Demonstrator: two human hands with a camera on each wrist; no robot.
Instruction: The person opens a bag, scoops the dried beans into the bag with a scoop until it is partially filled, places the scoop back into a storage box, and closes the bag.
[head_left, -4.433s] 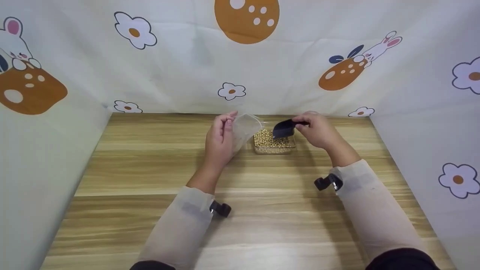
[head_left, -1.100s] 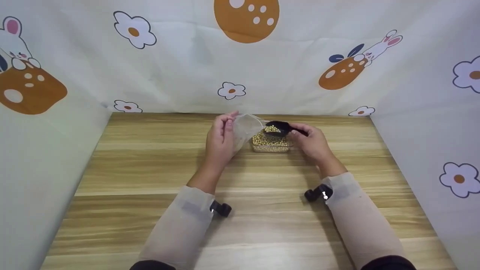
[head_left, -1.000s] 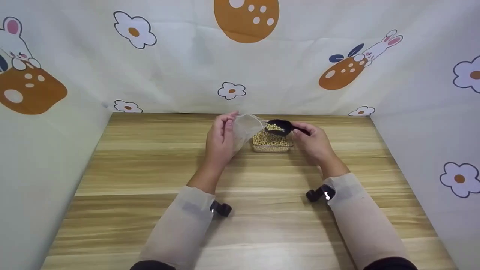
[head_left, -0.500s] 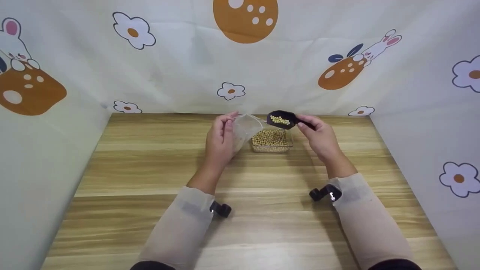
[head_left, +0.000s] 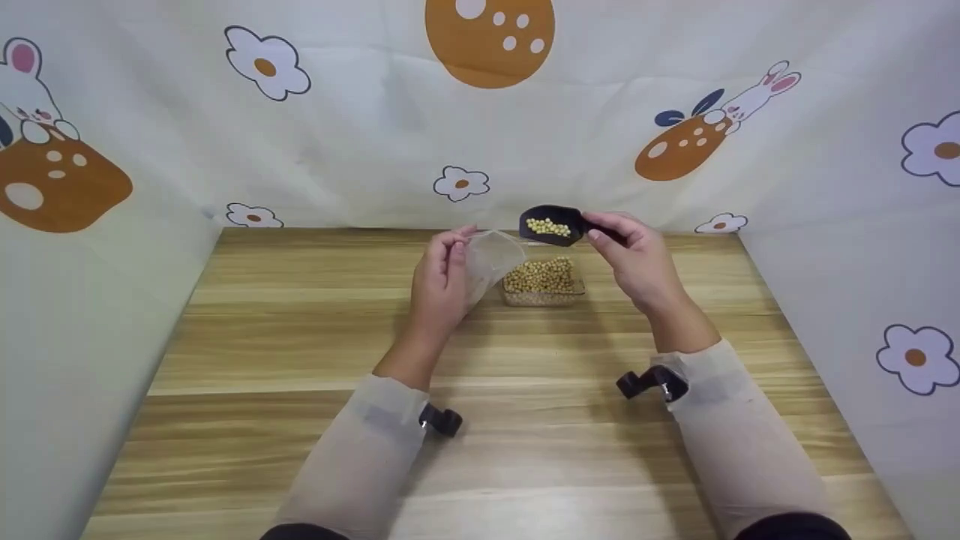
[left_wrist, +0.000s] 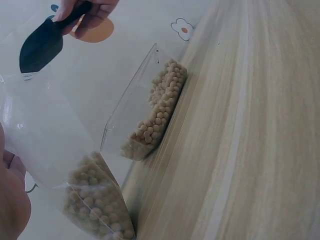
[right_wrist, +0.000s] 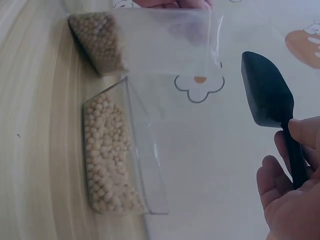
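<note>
My left hand grips the upper edge of a clear plastic bag, its mouth spread open toward the right. Soybeans fill the bag's bottom, as the left wrist view shows. My right hand pinches the handle of a black scoop, raised above and just right of the bag's mouth. A small heap of soybeans lies in the scoop. Below it, a clear rectangular container of soybeans stands on the table, right beside the bag.
The wood-grain table runs up to a pale patterned cloth at the back, with more cloth on both sides. A small black camera sits on the left wrist and another black camera on the right.
The scoop went down into the container, picked up soybeans, and has risen above it, now drawn slightly left toward the bag. My left hand and the bag have stayed almost still.
</note>
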